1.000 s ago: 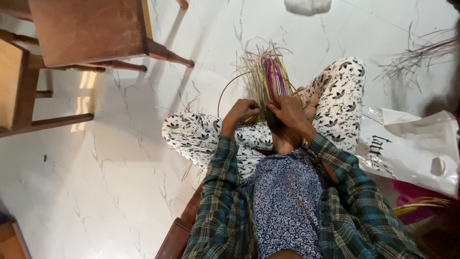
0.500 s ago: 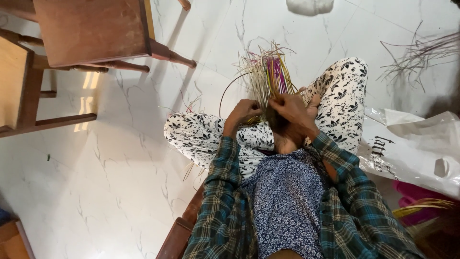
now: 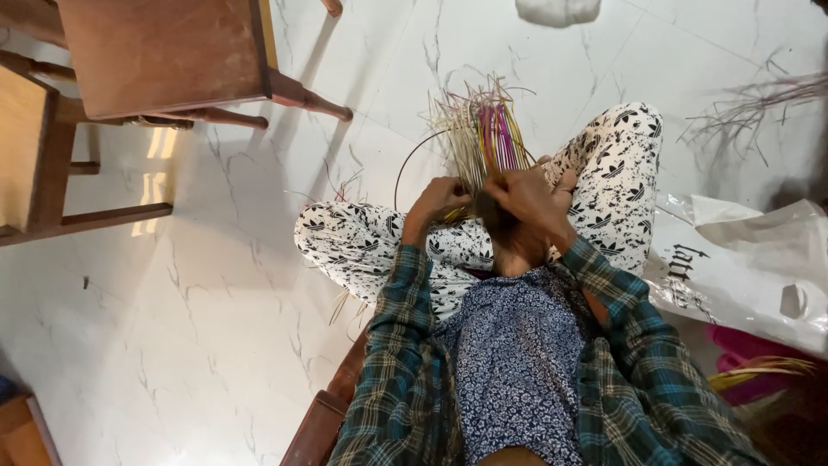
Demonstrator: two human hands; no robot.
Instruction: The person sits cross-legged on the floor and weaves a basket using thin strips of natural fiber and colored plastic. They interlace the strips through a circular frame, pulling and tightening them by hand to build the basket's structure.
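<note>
Mid-weave, seemingly: left hand (image 3: 442, 197) and right hand (image 3: 528, 197) both closed around base of straw bundle (image 3: 481, 138), held over lap, strands fanning toward floor (image 3: 172, 328). Next move likely needs firm pinch, one strand separated.

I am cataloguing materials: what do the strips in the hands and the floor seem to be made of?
Strips: thin, stiff, pale straw colour with some pink and purple, probably dried plant fibre or cane, partly dyed. Floor: white with grey veins and glossy reflections, likely polished marble or marble-look tile.
</note>
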